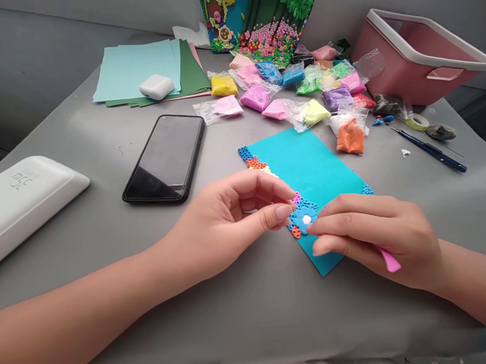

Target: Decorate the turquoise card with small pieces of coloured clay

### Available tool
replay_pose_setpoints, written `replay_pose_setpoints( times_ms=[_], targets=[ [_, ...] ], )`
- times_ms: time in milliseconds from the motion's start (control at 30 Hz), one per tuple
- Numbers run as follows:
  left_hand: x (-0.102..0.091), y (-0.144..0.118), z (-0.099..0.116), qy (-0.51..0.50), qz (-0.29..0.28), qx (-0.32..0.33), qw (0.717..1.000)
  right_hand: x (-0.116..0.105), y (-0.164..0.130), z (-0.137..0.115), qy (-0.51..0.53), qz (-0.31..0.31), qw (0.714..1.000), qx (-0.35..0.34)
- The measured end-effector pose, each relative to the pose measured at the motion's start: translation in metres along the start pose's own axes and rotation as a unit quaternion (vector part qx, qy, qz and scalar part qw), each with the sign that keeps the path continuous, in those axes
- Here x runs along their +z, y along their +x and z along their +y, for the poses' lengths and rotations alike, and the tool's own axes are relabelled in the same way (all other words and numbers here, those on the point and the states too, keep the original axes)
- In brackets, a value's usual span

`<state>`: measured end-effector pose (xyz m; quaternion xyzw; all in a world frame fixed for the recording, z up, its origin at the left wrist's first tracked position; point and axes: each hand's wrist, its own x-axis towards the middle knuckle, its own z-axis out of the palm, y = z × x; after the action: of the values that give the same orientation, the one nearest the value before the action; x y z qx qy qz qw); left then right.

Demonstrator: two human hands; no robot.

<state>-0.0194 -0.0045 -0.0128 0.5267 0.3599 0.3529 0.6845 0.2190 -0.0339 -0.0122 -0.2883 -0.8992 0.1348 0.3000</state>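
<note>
Step in hand: I was building a clay border down the left edge of the teal card (314, 169); work had reached the blue flower (304, 218) with its white centre.
Left hand (228, 217): thumb and forefinger pinched together just beside the flower; whether a clay bit sat between them, I could not tell.
Right hand (372, 236): fingers curled shut around a pink tool (390, 262), its end poking out under the palm; fingertips touched the flower's right side.
Card position: flat on the grey table (109, 234), near the front edge, between both hands.
Next move, my judgement: called for light pressure, steady card, small pieces seated without squashing neighbouring dots.
Containers: pink bin (418, 59) at far right, tilted, contents hidden.
Clay bags (299, 90): small clear packets, one colour each — yellow, pink, blue, green, purple, orange (350, 137).
Nearby: phone (166, 158), white case (155, 87) on the paper sheets (139, 66).
</note>
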Motion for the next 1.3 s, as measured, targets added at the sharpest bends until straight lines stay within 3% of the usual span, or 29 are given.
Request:
replay_pose_setpoints(
  times_ms=[433, 733, 867, 1100, 1300],
  targets=[
    [0.000, -0.001, 0.001, 0.011, 0.001, 0.008, 1.000, 0.006, -0.007, 0.007, -0.011, -0.027, 1.000, -0.011],
    [0.000, -0.002, 0.001, -0.013, -0.006, -0.001, 1.000, 0.008, -0.011, 0.009, 0.001, -0.052, 0.998, 0.035],
    [0.000, -0.003, 0.001, -0.006, -0.001, -0.002, 1.000, 0.004, -0.010, 0.008, -0.022, -0.054, 0.998, 0.012],
    [-0.001, -0.006, -0.003, 0.077, 0.002, 0.056, 0.995, 0.001, -0.006, 0.008, -0.045, -0.047, 0.997, -0.036],
    [-0.005, -0.005, -0.007, 0.227, -0.016, 0.143, 0.963, 0.002, -0.006, 0.010, -0.108, -0.060, 0.989, -0.082]
  ],
)
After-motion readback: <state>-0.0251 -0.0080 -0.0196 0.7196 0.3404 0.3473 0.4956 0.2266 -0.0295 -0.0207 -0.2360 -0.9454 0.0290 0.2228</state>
